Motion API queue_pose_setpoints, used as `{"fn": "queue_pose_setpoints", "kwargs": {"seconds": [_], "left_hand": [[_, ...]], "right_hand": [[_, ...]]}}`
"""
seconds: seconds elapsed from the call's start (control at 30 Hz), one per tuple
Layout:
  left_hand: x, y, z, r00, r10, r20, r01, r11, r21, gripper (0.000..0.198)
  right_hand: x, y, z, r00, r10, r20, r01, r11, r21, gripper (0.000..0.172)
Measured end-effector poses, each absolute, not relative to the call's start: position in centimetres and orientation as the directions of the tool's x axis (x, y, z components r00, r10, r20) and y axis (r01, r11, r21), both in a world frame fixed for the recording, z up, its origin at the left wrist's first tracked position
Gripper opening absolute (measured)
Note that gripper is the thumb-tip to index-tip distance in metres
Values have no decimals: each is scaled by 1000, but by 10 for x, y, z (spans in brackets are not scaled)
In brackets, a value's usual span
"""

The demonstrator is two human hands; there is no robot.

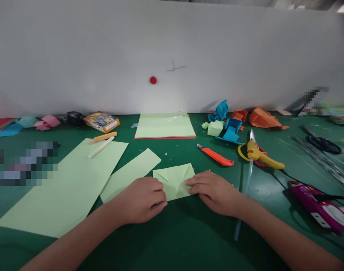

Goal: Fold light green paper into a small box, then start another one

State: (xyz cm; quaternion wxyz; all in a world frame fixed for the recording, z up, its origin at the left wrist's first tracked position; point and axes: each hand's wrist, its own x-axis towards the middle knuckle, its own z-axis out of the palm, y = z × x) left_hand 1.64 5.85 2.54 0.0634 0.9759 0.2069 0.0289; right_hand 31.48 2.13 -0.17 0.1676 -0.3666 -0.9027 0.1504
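Note:
A small folded sheet of pale green paper (174,184) lies on the table, with creased corner flaps along its top edge. My left hand (146,199) is closed at the paper's lower left edge, its fingers curled and its thumb tip hidden. On the right edge, my right hand (214,192) grips the paper, its fingertips pressed on the surface. Just left of it is a green paper strip (135,171), partly under my left hand. A larger green sheet (67,184) extends further left beneath my left forearm.
An orange cutter (217,156) lies beyond my right hand. Right of it are a yellow-handled glue gun (256,152) with a clear glue stick (246,192), and a purple device (320,207). Behind stand a paper stack (163,126), blue paper pieces (231,130) and a small box (102,121).

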Motion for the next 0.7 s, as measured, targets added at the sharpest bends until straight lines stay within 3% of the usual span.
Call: {"fn": "queue_pose_setpoints", "kwargs": {"seconds": [0.1,0.23,0.4,0.5,0.6,0.7], "left_hand": [[28,76,29,910,413,-35,415,-903,111,26],[42,96,36,829,552,-93,558,-828,63,27],[51,102,42,707,691,-149,703,-709,51,45],[55,104,44,675,708,-207,734,-675,83,50],[58,110,46,655,709,-263,752,-647,127,61],[60,115,49,639,709,-299,767,-620,168,65]], "right_hand": [[312,23,1,-688,699,194,608,701,-372,32],[307,30,14,-709,693,134,623,704,-340,28],[295,44,29,-758,652,23,619,729,-291,17],[289,53,29,-761,647,46,618,744,-252,18],[286,60,28,-707,703,78,669,701,-247,49],[284,68,31,-639,769,19,743,623,-246,79]]}}
